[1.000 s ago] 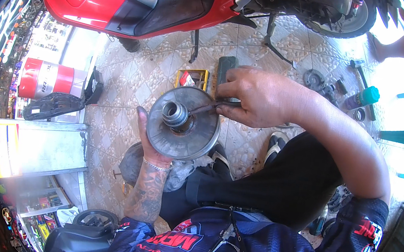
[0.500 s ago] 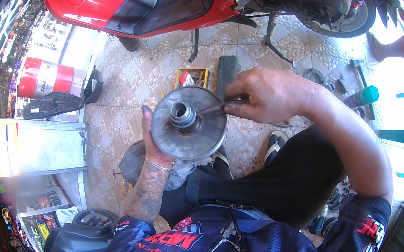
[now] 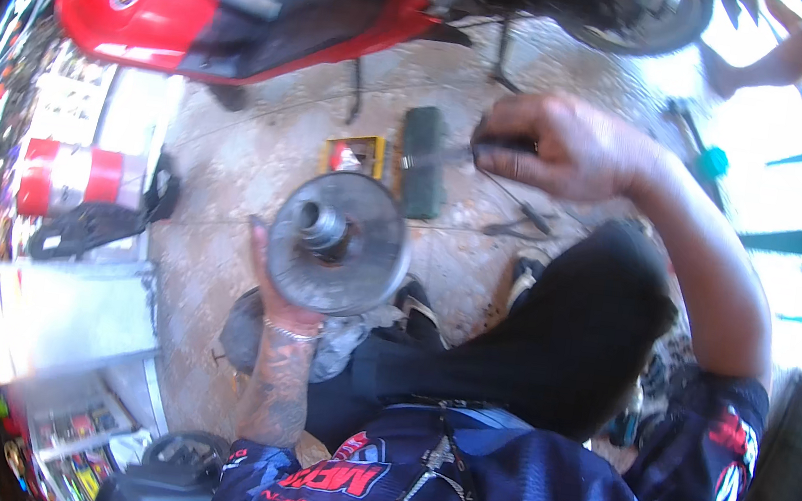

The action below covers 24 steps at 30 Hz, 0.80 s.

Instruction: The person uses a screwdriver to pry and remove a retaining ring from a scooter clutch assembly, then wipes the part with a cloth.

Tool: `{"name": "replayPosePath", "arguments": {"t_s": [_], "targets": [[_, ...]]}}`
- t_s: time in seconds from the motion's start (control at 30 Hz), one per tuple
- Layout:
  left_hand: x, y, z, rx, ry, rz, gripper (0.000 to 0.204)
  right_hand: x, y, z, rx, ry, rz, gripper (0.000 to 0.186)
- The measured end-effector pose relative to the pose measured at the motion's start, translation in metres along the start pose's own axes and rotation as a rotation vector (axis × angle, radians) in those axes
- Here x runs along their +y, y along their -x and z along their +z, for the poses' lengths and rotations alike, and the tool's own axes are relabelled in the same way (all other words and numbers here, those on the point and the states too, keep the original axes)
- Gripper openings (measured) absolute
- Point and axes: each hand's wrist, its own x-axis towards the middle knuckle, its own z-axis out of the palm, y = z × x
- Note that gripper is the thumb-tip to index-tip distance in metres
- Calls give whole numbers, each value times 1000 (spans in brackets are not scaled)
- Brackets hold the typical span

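Observation:
In my left hand is a round grey metal pulley disc with a raised ringed hub. The thumb lies along its left edge, and the other fingers are hidden beneath it. My right hand is raised to the right of the disc, apart from it. Its fingers are pinched on a thin tool, which points left and is smeared by motion, so its exact kind is unclear. Beyond the disc, on the floor, lie a small yellow tray and a long dark green case.
A red scooter stands across the far side on the tiled floor. Dark hand tools lie right of the case. At left are a red and white drum and a white counter. A person's bare leg shows at far right.
My right hand has drawn back from the disc's rim, moving right and slightly up with the thin tool. The left hand keeps hold of the disc. The whole view has shifted a little.

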Motion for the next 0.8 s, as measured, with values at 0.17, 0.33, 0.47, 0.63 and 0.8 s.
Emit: {"name": "replayPosePath", "arguments": {"t_s": [0.17,0.33,0.47,0.63,0.8], "targets": [[-2,-5,-6,-128,41,-147,88,73,108,-17,402,-5,428,57],[-1,-6,3,146,-79,-52,87,151,290,5,502,-168,982,51],[-6,-7,11,131,-214,3,87,191,410,97,718,-332,1407,43],[-7,-2,17,41,-99,-85,85,234,496,210,457,-197,1794,56],[-14,-3,31,136,-166,-41,82,257,507,248,270,-448,1952,50]]}}
